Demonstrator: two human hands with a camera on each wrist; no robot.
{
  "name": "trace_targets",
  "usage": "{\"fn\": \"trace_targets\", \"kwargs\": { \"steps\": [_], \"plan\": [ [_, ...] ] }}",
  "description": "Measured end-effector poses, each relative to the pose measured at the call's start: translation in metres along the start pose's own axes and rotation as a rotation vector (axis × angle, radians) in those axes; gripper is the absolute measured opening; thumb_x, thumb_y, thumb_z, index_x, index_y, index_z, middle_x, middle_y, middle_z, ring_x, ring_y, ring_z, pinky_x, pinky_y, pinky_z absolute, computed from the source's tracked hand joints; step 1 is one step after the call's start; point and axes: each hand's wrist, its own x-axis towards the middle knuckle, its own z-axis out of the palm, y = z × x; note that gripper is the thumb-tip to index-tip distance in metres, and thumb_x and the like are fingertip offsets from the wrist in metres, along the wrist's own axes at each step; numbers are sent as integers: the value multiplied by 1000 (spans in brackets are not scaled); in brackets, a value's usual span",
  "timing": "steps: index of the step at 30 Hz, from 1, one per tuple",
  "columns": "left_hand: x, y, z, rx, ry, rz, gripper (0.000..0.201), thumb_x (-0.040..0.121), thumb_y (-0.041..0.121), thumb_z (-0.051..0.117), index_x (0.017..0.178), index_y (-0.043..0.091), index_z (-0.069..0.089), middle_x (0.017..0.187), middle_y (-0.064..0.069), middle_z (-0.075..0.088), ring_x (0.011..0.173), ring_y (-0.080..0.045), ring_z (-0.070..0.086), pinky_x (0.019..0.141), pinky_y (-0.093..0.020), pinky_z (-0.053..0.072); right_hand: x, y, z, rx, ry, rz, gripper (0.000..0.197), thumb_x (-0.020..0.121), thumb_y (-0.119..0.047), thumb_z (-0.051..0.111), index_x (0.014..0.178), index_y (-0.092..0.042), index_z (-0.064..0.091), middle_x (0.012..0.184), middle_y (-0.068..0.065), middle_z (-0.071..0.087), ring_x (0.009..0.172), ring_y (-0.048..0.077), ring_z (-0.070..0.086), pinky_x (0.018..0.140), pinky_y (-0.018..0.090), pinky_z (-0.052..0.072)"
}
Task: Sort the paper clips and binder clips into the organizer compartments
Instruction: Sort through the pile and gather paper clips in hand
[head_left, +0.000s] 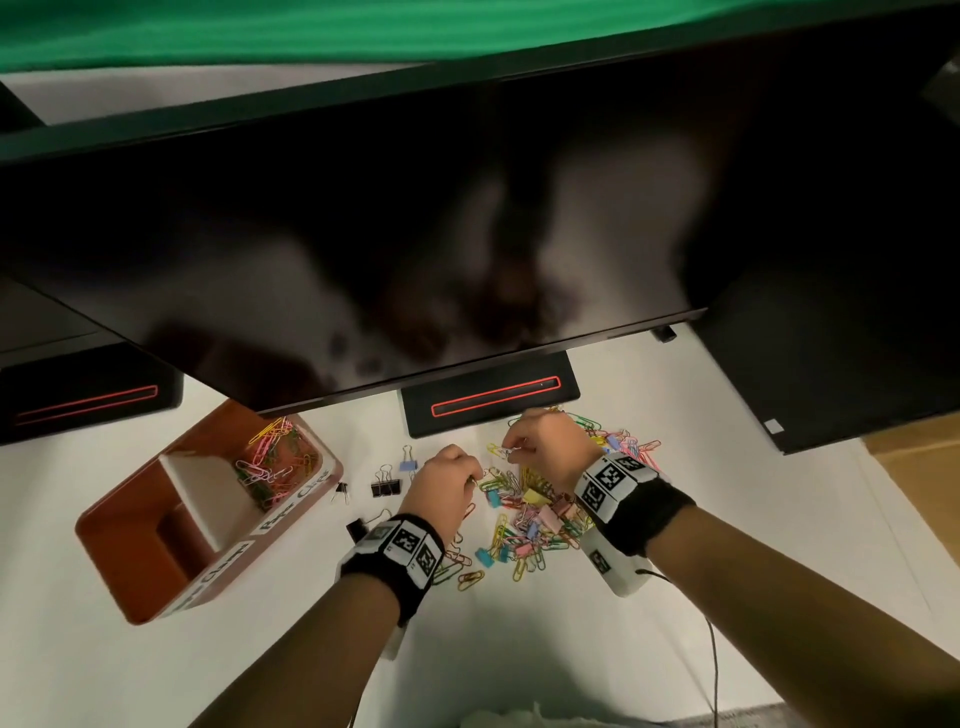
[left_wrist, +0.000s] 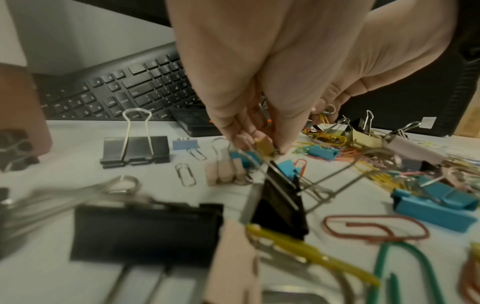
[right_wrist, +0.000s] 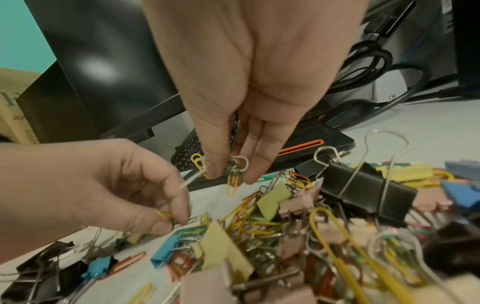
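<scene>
An orange-brown organizer (head_left: 130, 561) stands at the left, and its far compartment holds coloured paper clips (head_left: 275, 462). A mixed pile of paper clips and binder clips (head_left: 540, 514) lies between my hands. My left hand (head_left: 475, 480) is down at the pile's left edge, thumb and forefinger pinching a small yellow paper clip (right_wrist: 163, 214). My right hand (head_left: 511, 449) is raised over the pile's far edge. It pinches a small bunch of paper clips (right_wrist: 233, 174), yellow, green and white. Black binder clips (head_left: 386, 486) and a blue binder clip (head_left: 409, 464) lie apart, left of my left hand.
A large dark monitor (head_left: 415, 234) overhangs the desk, and its stand base (head_left: 491, 397) sits just behind the pile. A black keyboard (left_wrist: 124, 92) lies under the monitor. A cardboard box (head_left: 914, 467) is at the right. A thin cable (head_left: 711, 649) trails from my right wrist.
</scene>
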Motion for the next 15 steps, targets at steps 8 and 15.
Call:
{"fn": "trace_targets", "kwargs": {
  "steps": [8,15],
  "plan": [
    [0,-8,-12,-181,48,-162,19,81,4,63,94,15,72,95,-1,69,78,-9,62,72,-13,52,-4,-5,-2,8,-59,-15,24,90,-14,59,113,-11,66,115,7,66,99,20,62,89,24,47],
    [-41,-19,-78,-525,214,-257,18,78,8,70,87,23,72,86,9,72,80,-1,65,72,-12,52,0,-42,-9,41,9,-158,22,90,-15,59,110,-12,67,110,6,66,97,19,62,90,30,49]
  ]
}}
